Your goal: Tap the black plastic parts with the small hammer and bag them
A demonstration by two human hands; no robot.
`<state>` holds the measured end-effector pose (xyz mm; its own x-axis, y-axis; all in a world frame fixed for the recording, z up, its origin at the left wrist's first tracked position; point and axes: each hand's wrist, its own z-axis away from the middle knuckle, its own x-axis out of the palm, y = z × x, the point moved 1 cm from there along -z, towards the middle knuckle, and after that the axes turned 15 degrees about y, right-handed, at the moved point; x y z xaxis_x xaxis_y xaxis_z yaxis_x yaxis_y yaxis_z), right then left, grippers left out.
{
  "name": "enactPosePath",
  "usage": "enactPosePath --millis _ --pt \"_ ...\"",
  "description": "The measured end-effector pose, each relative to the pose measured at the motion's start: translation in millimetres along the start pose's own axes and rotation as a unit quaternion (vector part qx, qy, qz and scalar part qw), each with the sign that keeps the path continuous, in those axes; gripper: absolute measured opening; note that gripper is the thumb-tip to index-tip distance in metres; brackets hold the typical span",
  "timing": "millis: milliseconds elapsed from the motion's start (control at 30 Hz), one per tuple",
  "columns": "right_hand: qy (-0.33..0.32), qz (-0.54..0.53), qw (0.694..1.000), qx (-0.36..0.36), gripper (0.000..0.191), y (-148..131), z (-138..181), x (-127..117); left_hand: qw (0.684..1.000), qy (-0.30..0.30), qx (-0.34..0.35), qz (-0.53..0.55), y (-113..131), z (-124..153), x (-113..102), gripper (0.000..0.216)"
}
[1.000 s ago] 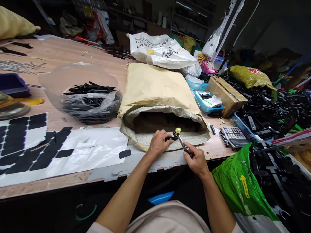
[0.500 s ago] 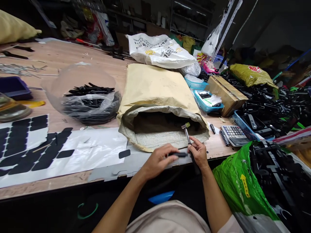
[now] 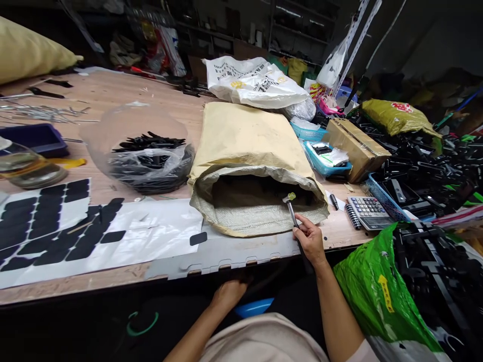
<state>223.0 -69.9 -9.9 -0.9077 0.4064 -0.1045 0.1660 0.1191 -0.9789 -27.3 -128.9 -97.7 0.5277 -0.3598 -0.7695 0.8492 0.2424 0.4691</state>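
My right hand (image 3: 309, 240) is closed round the black handle of a small hammer (image 3: 292, 211) with a yellow-green head, held upright at the mouth of the tan woven sack (image 3: 245, 146). My left hand (image 3: 228, 294) is down below the table edge (image 3: 226, 261) in the dark, above a blue object (image 3: 251, 306). Its fingers curl downward, and whether they hold anything is hidden.
A clear bag of black parts (image 3: 149, 161) lies left of the sack. White sheets with black pads (image 3: 56, 221) cover the near left. A calculator (image 3: 370, 207), blue baskets (image 3: 324, 163), a cardboard box (image 3: 356, 146) and a green bag (image 3: 377, 291) crowd the right.
My left hand carried a small black part from the sack's mouth back toward me and has dropped below the table edge. The hammer tilted upright and barely moved since.
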Motion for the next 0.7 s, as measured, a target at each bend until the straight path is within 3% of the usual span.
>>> enactPosePath --millis 100,200,267,300,333,433,467,567,700 --pt "-0.003 0.0 1.0 0.001 0.045 0.4 0.2 0.0 0.995 -0.044 0.088 0.022 18.2 16.9 -20.1 0.04" --pt "-0.004 0.001 1.0 0.0 0.045 0.9 0.1 -0.2 0.957 -0.141 0.231 0.108 54.4 33.4 -54.5 0.037" --pt "-0.005 0.008 1.0 -0.001 0.045 0.6 0.1 -0.3 0.937 -0.142 0.271 0.167 80.1 27.3 -82.2 0.036" --pt "-0.006 0.014 1.0 -0.003 0.045 0.3 0.1 -0.3 0.937 -0.095 0.274 0.193 91.3 17.0 -96.7 0.038" --pt "-0.007 0.02 1.0 -0.005 0.045 -0.2 0.1 -0.3 0.943 -0.01 0.256 0.211 100.3 2.1 -111.4 0.041" --pt "-0.009 0.031 0.999 -0.017 0.045 -1.4 0.1 0.0 0.93 0.301 0.127 0.168 114.1 -56.0 -151.8 0.047" --pt "-0.008 0.034 0.999 -0.022 0.045 -1.6 0.0 0.1 0.922 0.341 0.102 0.154 115.8 -75.9 -161.8 0.049" --pt "-0.006 0.039 0.999 -0.032 0.044 -1.3 -0.5 0.4 0.904 0.39 0.085 0.153 116.2 -125.4 -180.3 0.045" --pt "-0.006 0.037 0.999 -0.031 0.044 0.6 -1.3 0.6 0.914 0.333 0.163 0.165 111.2 -156.8 -180.0 0.048"
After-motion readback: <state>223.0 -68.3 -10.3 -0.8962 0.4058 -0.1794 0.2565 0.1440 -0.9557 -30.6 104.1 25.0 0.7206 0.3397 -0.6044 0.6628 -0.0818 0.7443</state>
